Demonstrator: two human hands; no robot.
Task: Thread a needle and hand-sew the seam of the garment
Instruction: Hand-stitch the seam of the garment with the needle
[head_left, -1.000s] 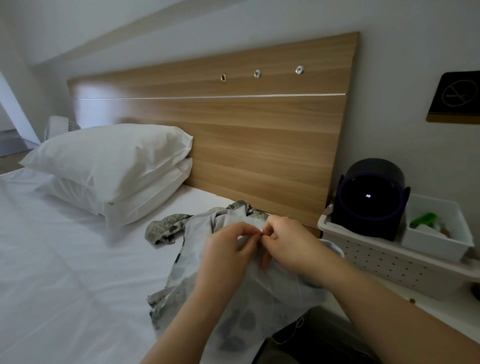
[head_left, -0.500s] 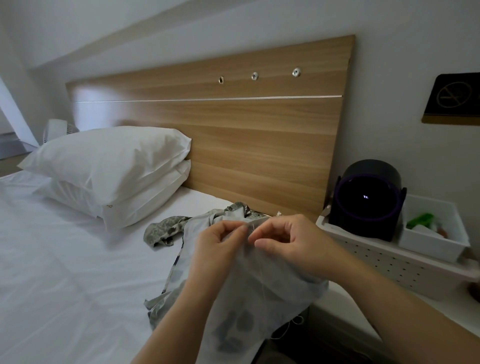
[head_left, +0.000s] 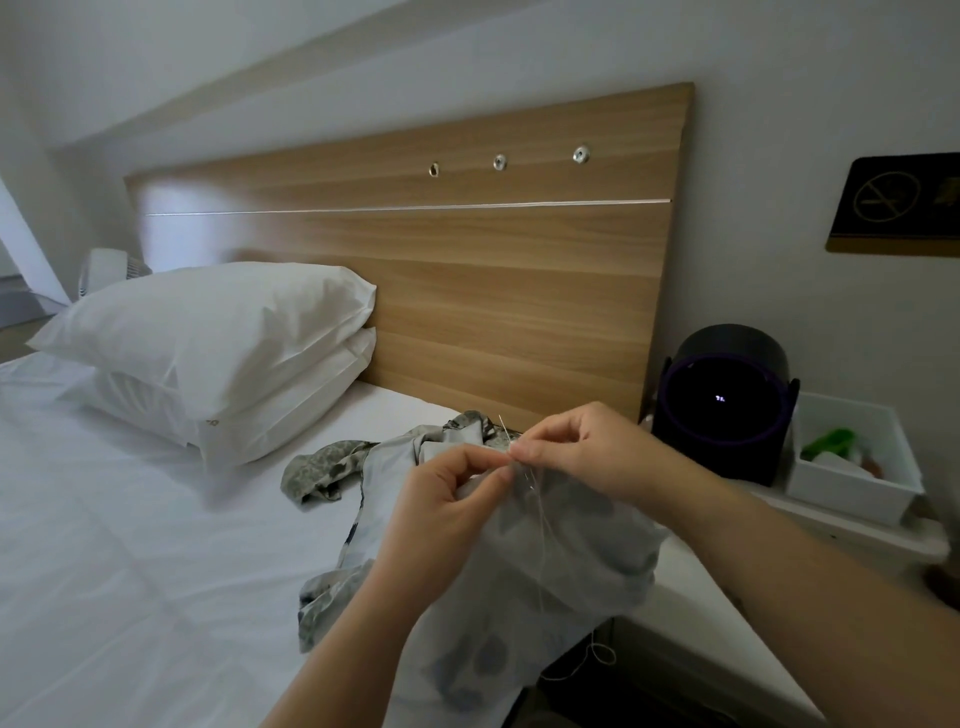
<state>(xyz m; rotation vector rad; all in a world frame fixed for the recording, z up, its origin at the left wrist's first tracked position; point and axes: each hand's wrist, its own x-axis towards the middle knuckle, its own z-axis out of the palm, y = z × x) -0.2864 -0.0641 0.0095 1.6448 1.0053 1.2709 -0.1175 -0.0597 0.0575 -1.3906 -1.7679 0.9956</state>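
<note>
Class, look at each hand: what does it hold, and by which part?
The left hand pinches the garment at a raised fold; the right hand pinches the needle by its lower end.

Two white pillows (head_left: 208, 332) are stacked on the bed (head_left: 130, 561) at ten o'clock. The garment (head_left: 384, 467) is spread over its edge at four o'clock.

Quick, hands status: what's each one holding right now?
Left hand: pinches the garment fabric at the seam.
Right hand: pinches the needle; the thread trails down over the fabric.
</note>
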